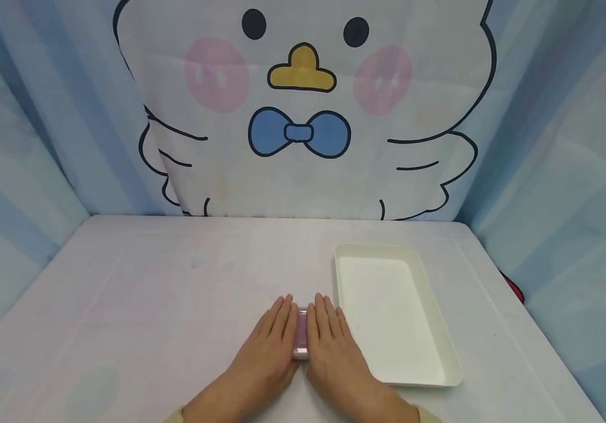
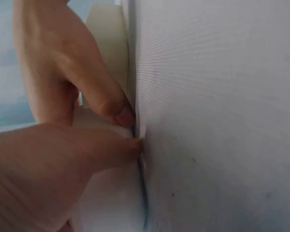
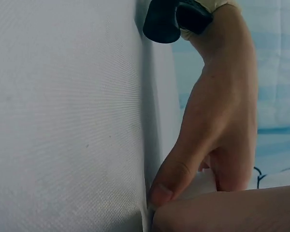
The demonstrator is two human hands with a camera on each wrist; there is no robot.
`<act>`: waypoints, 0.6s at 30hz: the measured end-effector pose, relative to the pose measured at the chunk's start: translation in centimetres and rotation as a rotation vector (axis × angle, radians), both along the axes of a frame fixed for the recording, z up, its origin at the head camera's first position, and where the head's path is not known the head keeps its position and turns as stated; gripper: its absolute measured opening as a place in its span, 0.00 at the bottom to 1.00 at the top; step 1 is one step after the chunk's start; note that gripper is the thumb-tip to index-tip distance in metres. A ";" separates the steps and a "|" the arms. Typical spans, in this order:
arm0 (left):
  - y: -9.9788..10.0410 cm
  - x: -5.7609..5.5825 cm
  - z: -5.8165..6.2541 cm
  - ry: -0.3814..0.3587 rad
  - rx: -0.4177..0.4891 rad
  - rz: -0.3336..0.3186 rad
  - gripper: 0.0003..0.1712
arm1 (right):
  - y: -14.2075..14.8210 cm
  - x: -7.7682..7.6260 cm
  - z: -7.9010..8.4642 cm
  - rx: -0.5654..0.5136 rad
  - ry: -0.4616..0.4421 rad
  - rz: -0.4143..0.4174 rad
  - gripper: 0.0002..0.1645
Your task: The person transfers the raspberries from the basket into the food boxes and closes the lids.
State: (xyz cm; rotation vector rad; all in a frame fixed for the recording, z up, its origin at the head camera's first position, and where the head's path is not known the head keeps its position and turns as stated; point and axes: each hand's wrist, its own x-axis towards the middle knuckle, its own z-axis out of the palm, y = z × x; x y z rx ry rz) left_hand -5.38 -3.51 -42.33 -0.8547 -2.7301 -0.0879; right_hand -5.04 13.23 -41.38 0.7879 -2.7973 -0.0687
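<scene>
A small pinkish-purple item (image 1: 300, 332) with a pale, shiny near edge lies on the table between my two hands. Only a narrow strip of it shows; its sides are covered, and what kind of thing it is I cannot tell. My left hand (image 1: 268, 346) lies along its left side, fingers straight and pointing forward. Mirroring that, my right hand (image 1: 337, 346) rests along its right side with straight fingers close together. In the left wrist view, the right thumb (image 2: 104, 94) points down to the tabletop. The left thumb (image 3: 174, 171) does likewise in the right wrist view.
A shallow white tray (image 1: 435, 305) stands just right of my right hand. The white-covered table (image 1: 139, 282) ends at a back curtain (image 1: 303, 188) with a printed cartoon bird; blue curtains (image 1: 572, 176) hang on both sides. A red-and-black edge (image 1: 514, 289) peeks out at right.
</scene>
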 end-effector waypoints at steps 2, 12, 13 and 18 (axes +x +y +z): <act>-0.1 0.0 0.0 -0.032 0.027 -0.015 0.48 | 0.0 0.1 -0.1 0.011 -0.011 0.006 0.44; 0.2 0.2 0.0 -0.105 0.037 0.032 0.63 | -0.2 0.1 -0.4 0.040 0.023 0.049 0.49; 0.2 0.2 0.0 -0.103 0.034 0.034 0.63 | -0.2 0.1 -0.4 0.047 0.026 0.048 0.49; 0.4 0.1 0.0 -0.080 0.027 0.038 0.61 | -0.2 0.0 -0.4 0.087 0.050 0.049 0.48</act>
